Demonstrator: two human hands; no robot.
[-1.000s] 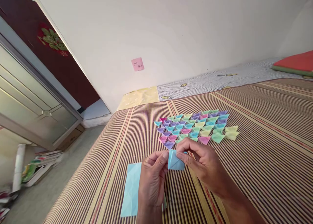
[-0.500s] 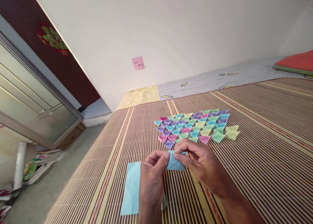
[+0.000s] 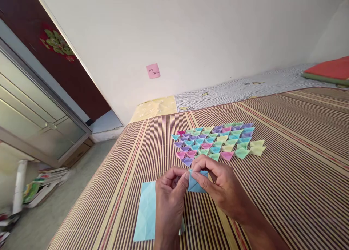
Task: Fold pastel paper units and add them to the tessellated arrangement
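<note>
A small folded piece of blue paper (image 3: 196, 184) is pinched between my two hands above the striped mat. My left hand (image 3: 171, 191) grips its left edge between thumb and index finger. From the right, my right hand (image 3: 218, 182) presses its upper part with thumb and fingertips. Creased light-blue paper (image 3: 145, 211) lies flat on the mat, partly hidden behind my left wrist. Beyond my hands stand several rows of small folded paper boats (image 3: 207, 145) in pink, purple, blue, green and yellow.
The striped bamboo mat (image 3: 114, 191) covers the bed. A pink note (image 3: 153, 71) sticks to the white wall behind. Folded red cloth (image 3: 328, 68) lies at the far right. On the floor at left are papers (image 3: 45, 186) beside a frosted-glass door (image 3: 35, 108).
My right hand has shifted slightly left along the blue paper, its thumb now nearer my left thumb. The view has moved a little; the paper boats stay in place.
</note>
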